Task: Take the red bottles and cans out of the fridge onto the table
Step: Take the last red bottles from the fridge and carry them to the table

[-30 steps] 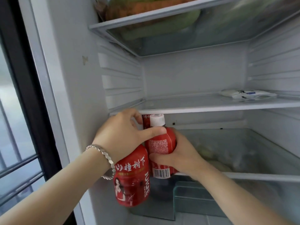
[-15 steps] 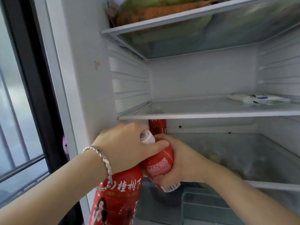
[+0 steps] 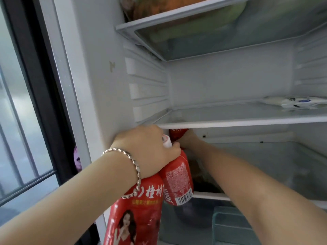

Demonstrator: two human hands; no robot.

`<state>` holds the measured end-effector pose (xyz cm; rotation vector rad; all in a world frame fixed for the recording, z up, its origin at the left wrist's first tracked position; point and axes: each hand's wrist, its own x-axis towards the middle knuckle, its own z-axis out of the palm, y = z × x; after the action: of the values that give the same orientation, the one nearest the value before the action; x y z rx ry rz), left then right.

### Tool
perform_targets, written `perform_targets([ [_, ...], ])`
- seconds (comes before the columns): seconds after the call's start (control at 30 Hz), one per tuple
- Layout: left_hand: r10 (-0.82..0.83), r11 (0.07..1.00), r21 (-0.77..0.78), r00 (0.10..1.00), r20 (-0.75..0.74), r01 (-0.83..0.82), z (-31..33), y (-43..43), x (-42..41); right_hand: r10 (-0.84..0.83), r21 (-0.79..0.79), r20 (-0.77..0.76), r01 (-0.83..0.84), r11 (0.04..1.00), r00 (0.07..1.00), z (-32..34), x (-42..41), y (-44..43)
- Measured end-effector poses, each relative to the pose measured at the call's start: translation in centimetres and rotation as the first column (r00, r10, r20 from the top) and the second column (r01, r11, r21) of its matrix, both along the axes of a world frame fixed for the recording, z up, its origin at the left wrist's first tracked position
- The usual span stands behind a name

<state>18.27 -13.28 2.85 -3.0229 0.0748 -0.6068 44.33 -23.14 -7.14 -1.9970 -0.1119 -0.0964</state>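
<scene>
Two red bottles hang from the left grip (image 3: 146,149), which is curled round both necks at once. The large bottle (image 3: 139,209) is nearest. The smaller bottle (image 3: 178,179) is pressed against its right side, with its white cap (image 3: 167,141) poking out between the fingers. Both dangle in the air at the fridge's front left edge; no worktop is in view. One grip carrying two necks looks precarious, and I judge the smaller bottle the likelier to slip and drop.

The right forearm passes just beside that bottle and could nudge it loose on the way back. Further in, the right grip (image 3: 187,138) touches a third red bottle (image 3: 177,135) tucked under the glass shelf (image 3: 247,122); I cannot tell whether the fingers have wrapped round it. Clearance there looks tight, so lifting it could knock the shelf rim.
</scene>
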Motion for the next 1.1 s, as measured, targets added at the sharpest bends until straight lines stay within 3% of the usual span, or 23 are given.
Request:
perform_targets([
  [0.1, -0.006, 1.000, 0.010, 1.000, -0.002, 0.006, -0.1, 0.1, 0.0, -0.061, 0.204, 0.006, 0.059, 0.977, 0.998, -0.9, 0.0, 0.5],
  [0.2, -0.023, 1.000, 0.017, 1.000, 0.006, 0.023, -0.1, 0.2, 0.1, -0.111, 0.249, 0.002, 0.107, 0.963, 0.994, -0.8, -1.4, 0.6],
  [0.3, -0.023, 1.000, 0.016, 1.000, 0.009, 0.023, -0.2, 0.1, 0.0, -0.083, 0.173, 0.015, 0.079, 0.982, 0.996, 0.1, -3.2, 0.4],
  [0.47, -0.019, 1.000, 0.008, 0.999, -0.026, 0.019, -0.1, 0.2, -0.1, 0.033, 0.125, -0.099, -0.020, 0.992, 0.995, 0.8, -9.2, -2.0],
  [0.7, 0.013, 1.000, -0.011, 0.997, -0.075, -0.013, 0.2, 0.0, -0.3, 0.047, -0.106, -0.118, -0.059, 0.993, 0.992, 1.9, -17.6, -8.1],
  [0.83, 0.021, 0.999, -0.022, 0.993, -0.117, -0.023, 0.4, 0.0, -0.4, 0.183, -0.187, -0.169, -0.213, 0.959, 0.969, 3.6, -20.5, -9.9],
  [0.9, 0.021, 1.000, -0.019, 0.991, -0.129, -0.024, 0.6, -0.1, -0.4, 0.265, -0.014, -0.130, -0.269, 0.963, 0.956, 4.8, -21.4, -10.0],
  [0.97, 0.019, 1.000, -0.017, 0.991, -0.135, -0.022, 0.7, -0.1, -0.3, 0.233, 0.168, -0.058, -0.220, 0.961, 0.971, 5.2, -21.4, -9.6],
  [1.1, 0.027, 0.999, -0.026, 0.991, -0.129, -0.030, 0.5, -0.1, -0.5, 0.083, 0.095, 0.129, -0.096, 0.991, 0.988, 5.0, -22.1, -8.2],
])
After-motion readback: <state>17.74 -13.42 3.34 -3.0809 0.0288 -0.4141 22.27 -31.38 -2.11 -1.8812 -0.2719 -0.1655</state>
